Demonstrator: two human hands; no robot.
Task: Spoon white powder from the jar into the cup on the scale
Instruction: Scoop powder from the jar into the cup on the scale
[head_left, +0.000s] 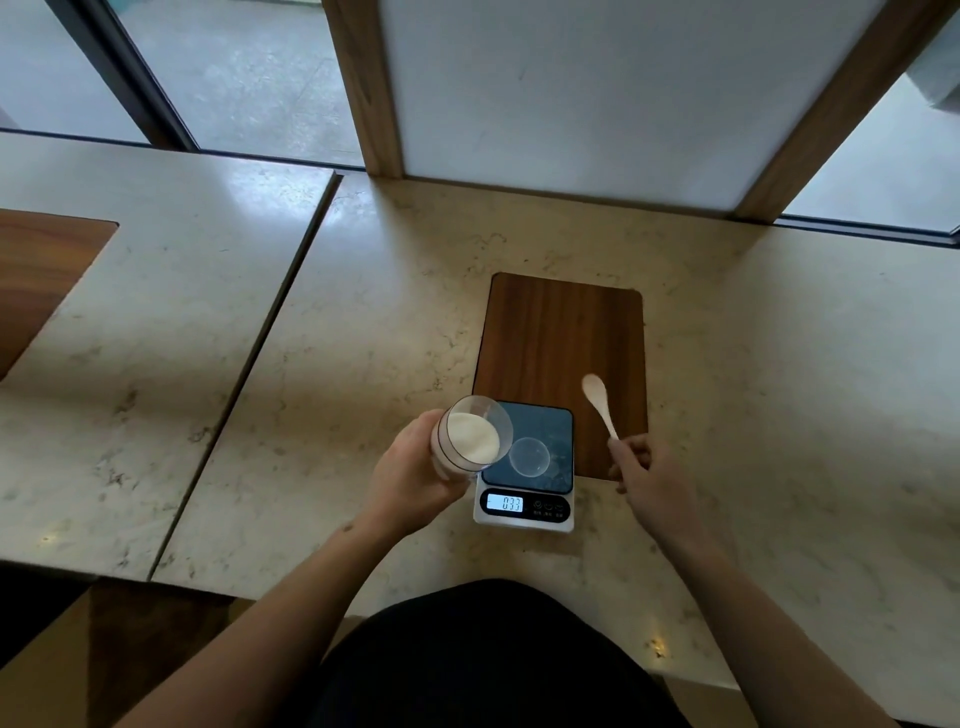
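Left hand: the left hand (415, 470), lower centre of the frame, is wrapped around a clear jar (470, 434) and grips its body, tilting it so the open mouth faces up and to the right
Jar: holds white powder (472, 436) that lies slanted toward the mouth; the rim hangs over the left edge of the scale, just beside the cup
Right hand: the right hand (647, 475), right of the scale, pinches the handle end of a white plastic spoon (600, 405); the other fingers are curled in
Spoon: points up and left from the fingers, bowl raised over the wooden board, well apart from the jar mouth; whether the bowl carries powder I cannot tell
Cup: a small clear cup (529, 457) stands upright on the dark platform of the scale, toward its left side
Scale: a digital kitchen scale (524, 467) sits at the lower edge of the board, its lit display (511, 503) reading 033
Board: a dark wooden board (561, 343) lies flat in the centre right of the frame
Desk: a pale marbled desk (363, 338) carries the board and scale, with a seam running diagonally at the left
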